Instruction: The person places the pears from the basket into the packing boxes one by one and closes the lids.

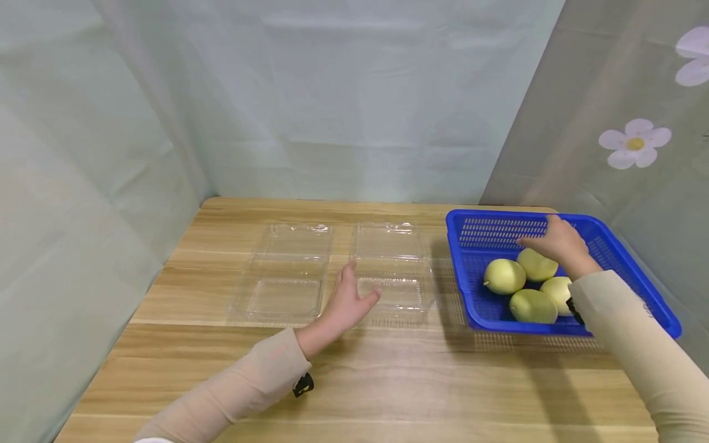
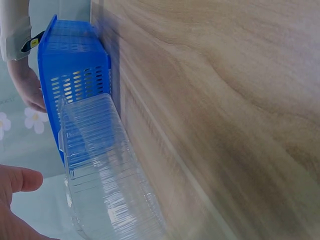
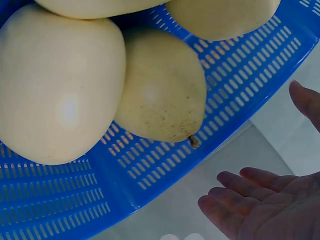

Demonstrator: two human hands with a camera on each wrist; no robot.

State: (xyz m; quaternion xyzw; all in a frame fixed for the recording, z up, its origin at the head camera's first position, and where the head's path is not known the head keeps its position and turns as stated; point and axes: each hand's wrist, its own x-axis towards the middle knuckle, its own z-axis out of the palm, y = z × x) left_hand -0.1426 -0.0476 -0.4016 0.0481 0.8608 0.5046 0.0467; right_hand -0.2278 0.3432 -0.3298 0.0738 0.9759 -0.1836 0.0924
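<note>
My right hand point(image 1: 560, 243) hovers over the blue plastic basket point(image 1: 626, 258), fingers and thumb spread, with nothing in it. Below lie several pale yellow-green fruits, like small melons; the rear melon point(image 1: 536, 264) is nearest that hand. In the right wrist view, a melon point(image 3: 162, 90) shows a short stem and brown specks, well apart from the fingers point(image 3: 235, 200). My left hand point(image 1: 344, 301) is held empty beside the right clear plastic clamshell box point(image 1: 393, 292), thumb apart from the fingers. The box stands with its lid laid back.
A second clear clamshell box point(image 1: 288, 295), also opened out, lies left of the first. Both rest on the wooden table point(image 1: 388, 381), with the basket to their right. Pale curtains point(image 1: 354, 111) hang behind and along the sides.
</note>
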